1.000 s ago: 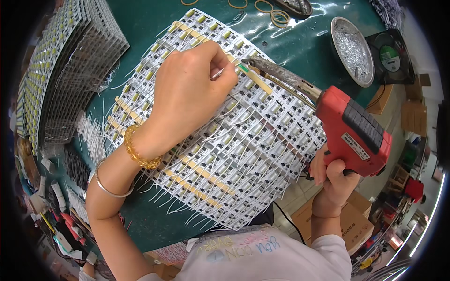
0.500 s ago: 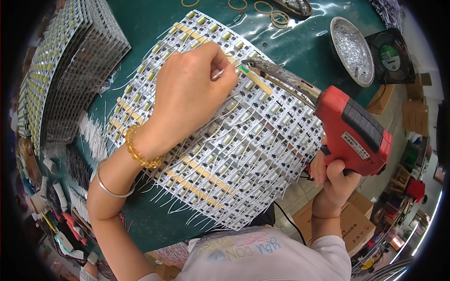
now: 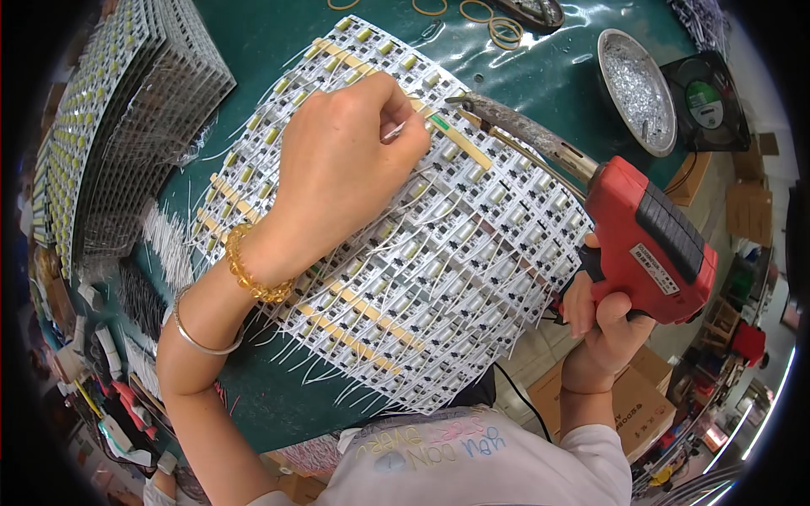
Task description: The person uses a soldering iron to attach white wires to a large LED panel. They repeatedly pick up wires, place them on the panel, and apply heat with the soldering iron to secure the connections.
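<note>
My left hand (image 3: 342, 156) is over the far half of a large panel of white circuit boards (image 3: 506, 198), thumb and fingers pinched together. A bit of white wire (image 3: 394, 131) shows between those fingertips; the rest of it is hidden by the hand. My right hand (image 3: 609, 325) grips a red and black soldering gun (image 3: 650, 236) by its handle. Its dark tip points left and hangs just right of my left fingertips, near a tan strip (image 3: 464, 143) with a green mark. Many thin white wires trail from the boards over the panel's near and left sides.
A tall stack of similar boards (image 3: 126, 143) stands on the left, beside loose white wires (image 3: 167, 249). At the far right are a metal bowl (image 3: 637, 93) of silvery bits and a black fan (image 3: 704, 101). Rubber bands (image 3: 504, 34) lie on the green table (image 3: 278, 405).
The soldering gun has shifted right and its tip has drawn back from my left fingertips. My left hand stays almost in place; white wire now shows in its pinch.
</note>
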{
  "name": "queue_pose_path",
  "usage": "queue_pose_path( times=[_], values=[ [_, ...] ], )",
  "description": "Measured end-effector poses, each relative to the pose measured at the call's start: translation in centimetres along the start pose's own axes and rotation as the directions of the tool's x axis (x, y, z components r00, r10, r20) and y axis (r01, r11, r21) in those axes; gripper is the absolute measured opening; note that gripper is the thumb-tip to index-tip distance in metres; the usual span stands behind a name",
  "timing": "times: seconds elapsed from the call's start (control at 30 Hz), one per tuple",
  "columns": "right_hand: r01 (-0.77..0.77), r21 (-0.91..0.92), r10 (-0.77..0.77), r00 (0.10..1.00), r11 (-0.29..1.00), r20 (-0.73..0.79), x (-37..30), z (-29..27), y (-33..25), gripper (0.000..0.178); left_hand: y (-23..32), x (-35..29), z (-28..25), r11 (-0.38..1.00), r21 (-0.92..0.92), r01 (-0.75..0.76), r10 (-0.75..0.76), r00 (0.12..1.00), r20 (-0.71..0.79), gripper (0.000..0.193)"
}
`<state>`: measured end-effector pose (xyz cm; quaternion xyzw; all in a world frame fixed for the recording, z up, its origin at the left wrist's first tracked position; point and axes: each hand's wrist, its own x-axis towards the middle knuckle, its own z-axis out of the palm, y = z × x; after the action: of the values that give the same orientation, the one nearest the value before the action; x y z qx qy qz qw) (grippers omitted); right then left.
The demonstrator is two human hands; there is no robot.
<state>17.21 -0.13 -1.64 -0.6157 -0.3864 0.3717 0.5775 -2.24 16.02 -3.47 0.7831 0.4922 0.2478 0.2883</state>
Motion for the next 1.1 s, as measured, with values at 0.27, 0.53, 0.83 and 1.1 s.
queue_pose_path(
  times=[0.27,0.53,0.83,1.1],
  values=[
    [0.026,-0.021,-0.026,1.000,0.999,0.004,0.0,-0.3,0.0,0.075,0.3,0.0,-0.5,1.000,-0.018,0.005,-0.005,1.000,-0.003,0.015],
    [0.036,-0.005,-0.036,0.999,0.999,0.006,0.0,-1.4,-0.5,0.079,1.7,-1.3,-1.4,0.992,-0.119,-0.041,0.038,0.999,-0.028,0.011],
    [0.069,-0.021,-0.068,0.996,0.997,0.056,-0.1,-1.4,0.6,0.077,1.3,-0.4,-0.1,1.000,-0.013,-0.024,0.025,0.999,0.033,0.016],
    [0.041,-0.042,-0.040,0.999,0.998,0.020,-0.1,-1.1,0.9,0.067,1.0,0.2,-0.4,0.965,-0.195,0.175,-0.144,0.976,0.164,0.017]
  ],
)
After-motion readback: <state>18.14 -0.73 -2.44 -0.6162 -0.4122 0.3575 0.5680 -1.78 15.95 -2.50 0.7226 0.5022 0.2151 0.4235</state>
